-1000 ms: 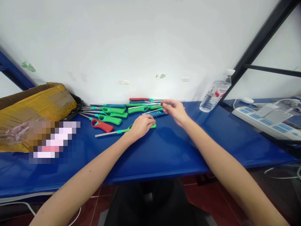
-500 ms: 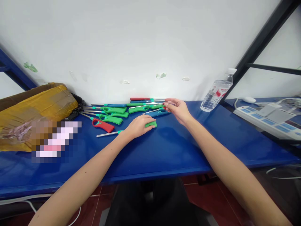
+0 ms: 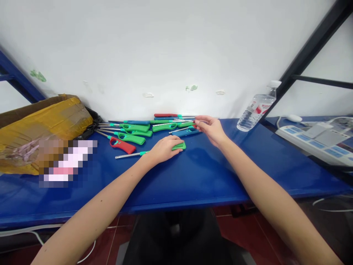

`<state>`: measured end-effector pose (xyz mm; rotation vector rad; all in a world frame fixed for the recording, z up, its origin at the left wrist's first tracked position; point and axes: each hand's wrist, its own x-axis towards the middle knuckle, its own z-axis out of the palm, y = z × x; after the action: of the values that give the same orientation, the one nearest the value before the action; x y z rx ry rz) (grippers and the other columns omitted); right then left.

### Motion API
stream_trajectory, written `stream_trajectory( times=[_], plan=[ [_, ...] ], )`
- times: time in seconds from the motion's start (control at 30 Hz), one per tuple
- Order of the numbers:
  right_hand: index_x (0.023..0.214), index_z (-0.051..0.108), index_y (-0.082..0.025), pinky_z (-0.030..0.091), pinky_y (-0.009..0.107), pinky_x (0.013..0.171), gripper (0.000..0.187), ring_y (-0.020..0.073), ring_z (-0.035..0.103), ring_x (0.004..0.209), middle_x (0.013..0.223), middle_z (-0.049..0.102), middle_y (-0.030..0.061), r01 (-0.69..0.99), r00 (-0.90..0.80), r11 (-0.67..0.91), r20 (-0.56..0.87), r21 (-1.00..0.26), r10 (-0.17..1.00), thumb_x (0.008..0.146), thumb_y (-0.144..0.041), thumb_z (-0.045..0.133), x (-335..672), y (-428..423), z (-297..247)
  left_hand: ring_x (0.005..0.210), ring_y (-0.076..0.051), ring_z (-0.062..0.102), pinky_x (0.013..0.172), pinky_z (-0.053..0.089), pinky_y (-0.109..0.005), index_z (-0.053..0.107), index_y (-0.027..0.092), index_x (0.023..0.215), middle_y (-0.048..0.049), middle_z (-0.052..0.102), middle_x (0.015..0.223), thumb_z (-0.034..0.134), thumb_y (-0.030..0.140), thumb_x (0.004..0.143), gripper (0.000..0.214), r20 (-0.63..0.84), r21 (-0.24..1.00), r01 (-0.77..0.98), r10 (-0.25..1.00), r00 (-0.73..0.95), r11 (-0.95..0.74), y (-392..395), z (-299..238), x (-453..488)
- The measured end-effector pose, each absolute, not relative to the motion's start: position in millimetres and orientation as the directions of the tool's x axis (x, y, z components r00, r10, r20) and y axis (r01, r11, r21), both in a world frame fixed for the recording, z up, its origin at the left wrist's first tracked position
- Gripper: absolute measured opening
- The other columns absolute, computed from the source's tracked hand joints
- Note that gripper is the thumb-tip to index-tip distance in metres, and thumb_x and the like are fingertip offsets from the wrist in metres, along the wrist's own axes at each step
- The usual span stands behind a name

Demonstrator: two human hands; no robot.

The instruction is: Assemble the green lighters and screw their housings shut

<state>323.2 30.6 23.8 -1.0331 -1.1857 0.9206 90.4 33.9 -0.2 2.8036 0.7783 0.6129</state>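
My left hand [image 3: 164, 148] is wrapped over a green long-necked gas lighter [image 3: 180, 145] lying on the blue table [image 3: 193, 176]. Its metal tube sticks out to the left beneath my wrist. Farther back, my right hand [image 3: 211, 129] pinches at a red lighter [image 3: 195, 126]; most of its handle is hidden by the fingers. Under and beside that hand lie a blue lighter [image 3: 184, 132], a green lighter [image 3: 164, 127] and, along the wall, another red lighter [image 3: 165, 115]. To the left is a group of several lighters, with a red lighter [image 3: 122, 146] nearest the front.
A taped cardboard box [image 3: 55, 121] stands at the left, with a pixelated patch in front of it. At the right are a tilted water bottle [image 3: 256, 110] against a black frame and a white power strip [image 3: 317, 145]. The white wall [image 3: 165, 55] closes off the back.
The view has shifted slightly, so things appear a little farther right. Both hands keep the same places among the lighters.
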Motion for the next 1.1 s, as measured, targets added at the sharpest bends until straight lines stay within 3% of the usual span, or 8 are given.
stream_trajectory(
  times=[0.3, 0.63, 0.8, 1.1],
  plan=[
    [0.089, 0.073, -0.017, 0.048, 0.027, 0.059, 0.041, 0.0119, 0.06, 0.063, 0.078, 0.07, 0.0029, -0.038, 0.157, 0.275, 0.266, -0.961, 0.951, 0.059, -0.041, 0.087, 323, 32, 23, 0.103, -0.024, 0.066, 0.089, 0.05, -0.033, 0.071, 0.022, 0.113, -0.0076, 0.07, 0.115, 0.057, 0.027, 0.094, 0.024, 0.375, 0.133, 0.445, 0.461, 0.804, -0.885, 33, -2, 90],
    [0.091, 0.073, -0.017, 0.05, 0.028, 0.063, 0.045, 0.0126, 0.062, 0.066, 0.078, 0.071, 0.0029, -0.059, 0.13, 0.267, 0.257, -0.962, 0.957, 0.056, -0.041, 0.09, 322, 30, 23, 0.107, -0.024, 0.063, 0.093, 0.05, -0.034, 0.066, 0.021, 0.12, -0.0089, 0.066, 0.12, 0.056, 0.025, 0.094, 0.028, 0.336, 0.177, 0.467, 0.499, 0.799, -0.866, 31, -5, 90],
    [0.091, 0.074, -0.017, 0.05, 0.027, 0.062, 0.047, 0.0123, 0.062, 0.066, 0.076, 0.071, 0.0018, -0.058, 0.139, 0.266, 0.256, -0.962, 0.957, 0.054, -0.041, 0.091, 322, 31, 22, 0.114, -0.025, 0.061, 0.099, 0.049, -0.037, 0.057, 0.018, 0.134, -0.0111, 0.063, 0.127, 0.06, 0.025, 0.092, 0.042, 0.319, 0.205, 0.487, 0.528, 0.787, -0.849, 30, -2, 89],
    [0.079, 0.072, -0.018, 0.052, 0.027, 0.065, 0.035, 0.0125, 0.062, 0.066, 0.073, 0.071, 0.0014, -0.121, 0.133, 0.279, 0.263, -0.953, 0.956, 0.055, -0.034, 0.092, 323, 35, 17, 0.116, -0.03, 0.057, 0.102, 0.046, -0.042, 0.063, 0.011, 0.125, -0.0157, 0.061, 0.126, 0.056, 0.05, 0.093, 0.051, 0.206, 0.136, 0.571, 0.587, 0.783, -0.81, 31, 11, 53]
  ],
)
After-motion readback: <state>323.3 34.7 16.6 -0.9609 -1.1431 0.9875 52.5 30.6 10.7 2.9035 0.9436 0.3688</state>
